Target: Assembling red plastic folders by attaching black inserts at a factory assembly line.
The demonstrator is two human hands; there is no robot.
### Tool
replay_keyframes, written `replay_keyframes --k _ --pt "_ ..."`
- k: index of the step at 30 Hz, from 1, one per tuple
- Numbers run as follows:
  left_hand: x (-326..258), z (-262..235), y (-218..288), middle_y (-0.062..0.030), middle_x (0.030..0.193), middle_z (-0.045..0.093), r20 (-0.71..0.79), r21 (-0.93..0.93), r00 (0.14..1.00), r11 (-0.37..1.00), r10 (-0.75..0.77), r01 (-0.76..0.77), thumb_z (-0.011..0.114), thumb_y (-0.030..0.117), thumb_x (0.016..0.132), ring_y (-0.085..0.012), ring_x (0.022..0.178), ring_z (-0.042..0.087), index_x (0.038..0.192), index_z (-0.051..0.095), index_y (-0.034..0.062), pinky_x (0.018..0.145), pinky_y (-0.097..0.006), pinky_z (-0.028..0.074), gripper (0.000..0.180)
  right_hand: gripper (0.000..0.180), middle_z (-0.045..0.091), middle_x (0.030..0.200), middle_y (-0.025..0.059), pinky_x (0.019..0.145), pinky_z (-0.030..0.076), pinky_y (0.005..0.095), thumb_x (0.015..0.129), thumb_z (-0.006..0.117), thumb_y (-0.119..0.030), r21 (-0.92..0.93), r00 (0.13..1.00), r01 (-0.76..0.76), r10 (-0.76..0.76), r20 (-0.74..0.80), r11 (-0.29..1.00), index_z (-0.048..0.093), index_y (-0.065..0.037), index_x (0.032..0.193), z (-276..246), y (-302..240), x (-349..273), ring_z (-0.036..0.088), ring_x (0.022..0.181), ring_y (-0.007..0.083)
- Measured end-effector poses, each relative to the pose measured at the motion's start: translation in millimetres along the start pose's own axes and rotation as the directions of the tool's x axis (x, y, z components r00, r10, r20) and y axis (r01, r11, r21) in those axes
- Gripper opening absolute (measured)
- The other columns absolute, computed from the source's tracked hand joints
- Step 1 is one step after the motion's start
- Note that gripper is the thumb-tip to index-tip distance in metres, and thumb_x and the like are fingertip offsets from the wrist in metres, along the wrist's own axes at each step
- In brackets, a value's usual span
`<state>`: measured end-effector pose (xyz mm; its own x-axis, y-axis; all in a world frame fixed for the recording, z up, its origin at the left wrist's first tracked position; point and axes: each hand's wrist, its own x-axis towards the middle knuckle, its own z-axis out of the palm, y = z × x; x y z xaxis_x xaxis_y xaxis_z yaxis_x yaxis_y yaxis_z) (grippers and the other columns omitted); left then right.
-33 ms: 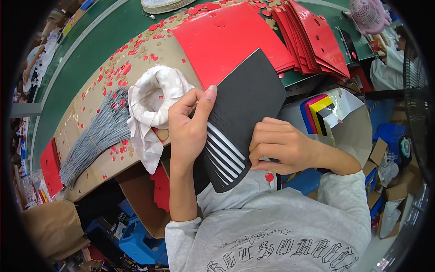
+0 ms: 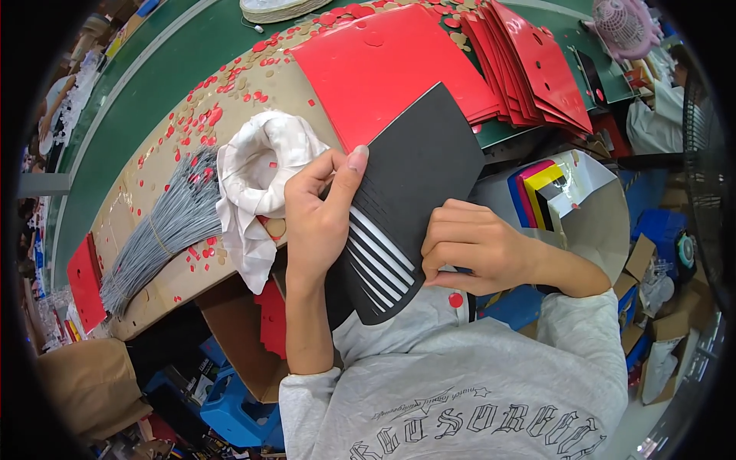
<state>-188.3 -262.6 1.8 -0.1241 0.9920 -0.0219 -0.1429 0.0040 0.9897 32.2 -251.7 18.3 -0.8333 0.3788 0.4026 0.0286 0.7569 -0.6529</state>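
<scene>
A stack of black sheets (image 2: 429,138) is tilted in front of my chest, its lower layers bent and fanned so white stripes show between them. My left hand (image 2: 326,207) pinches its left edge, thumb on top and fingers behind. At the lower right edge my right hand (image 2: 475,245) is closed on the stack, its fingertips curled out of sight. Just left of my left hand lies a roll wrapped in whitish cloth (image 2: 238,180) with a loose tail. Beyond the black sheets, large red sheets (image 2: 368,69) lie flat on the table.
A bundle of thin grey wires (image 2: 165,230) lies on the brown board (image 2: 126,203), among red and tan paper discs. At far right are a stack of red sheets (image 2: 529,61) and a pink fan (image 2: 625,27). Below sit a cardboard box (image 2: 234,330) and blue stool (image 2: 238,410).
</scene>
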Motion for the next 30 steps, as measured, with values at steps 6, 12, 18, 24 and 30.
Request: replay_keyframes --k 6,12,18,24,30 --pt "1 -3 -1 0.0113 0.066 0.038 0.028 -0.025 0.999 1.0 -0.018 0.019 0.063 0.018 0.101 0.0007 0.061 0.029 0.073 0.054 0.0051 0.053 -0.022 0.02 0.033 0.035 0.064 0.083 0.0043 0.063 0.045 0.0329 0.071 0.087 -0.013 0.072 0.996 -0.007 0.014 -0.087 0.997 0.076 -0.003 0.102 4 4 0 0.06 0.071 0.0193" --pt "-1 -5 -18 0.0109 0.068 0.039 -0.003 -0.083 0.998 0.995 -0.06 0.059 0.06 0.022 0.104 0.0005 0.064 0.031 0.073 0.053 0.0069 0.055 -0.022 0.023 0.035 0.023 0.066 0.082 0.0022 0.062 0.045 0.0308 0.072 0.086 -0.012 0.117 0.998 -0.042 0.047 -0.043 0.992 0.078 -0.009 0.094 6 11 -2 0.06 0.073 0.0168" --pt "-6 -1 -19 0.0104 0.067 0.041 0.023 -0.008 0.998 0.999 -0.052 0.052 0.059 0.02 0.104 -0.0004 0.064 0.033 0.074 0.053 0.0036 0.055 -0.022 0.026 0.035 0.015 0.067 0.081 0.0028 0.063 0.046 0.0326 0.075 0.085 -0.009 0.265 0.988 -0.158 0.153 0.038 0.951 0.076 -0.006 0.087 -3 14 4 0.062 0.073 0.0203" --pt "-14 3 -21 -0.0174 0.057 0.051 0.217 0.377 0.973 0.913 0.075 -0.154 0.07 0.018 0.095 -0.0182 0.046 0.043 0.08 0.06 -0.0038 0.048 -0.035 0.037 0.029 0.014 0.067 0.084 0.007 0.07 0.051 0.035 0.078 0.082 -0.007 0.376 0.986 -0.152 0.116 0.117 0.914 0.069 -0.003 0.081 -55 20 41 0.064 0.078 0.0232" --pt "-14 30 -19 -0.0194 0.113 0.063 0.431 0.597 0.778 0.502 0.458 -0.626 0.077 0.017 0.084 -0.0353 0.104 0.06 0.08 0.061 -0.0032 0.08 -0.043 0.05 0.026 0.011 0.065 0.104 0.0052 0.087 0.048 0.0302 0.087 0.072 -0.009 0.04 0.924 -0.349 0.351 -0.15 0.936 0.067 -0.001 0.09 -57 107 83 0.063 0.1 0.0169"
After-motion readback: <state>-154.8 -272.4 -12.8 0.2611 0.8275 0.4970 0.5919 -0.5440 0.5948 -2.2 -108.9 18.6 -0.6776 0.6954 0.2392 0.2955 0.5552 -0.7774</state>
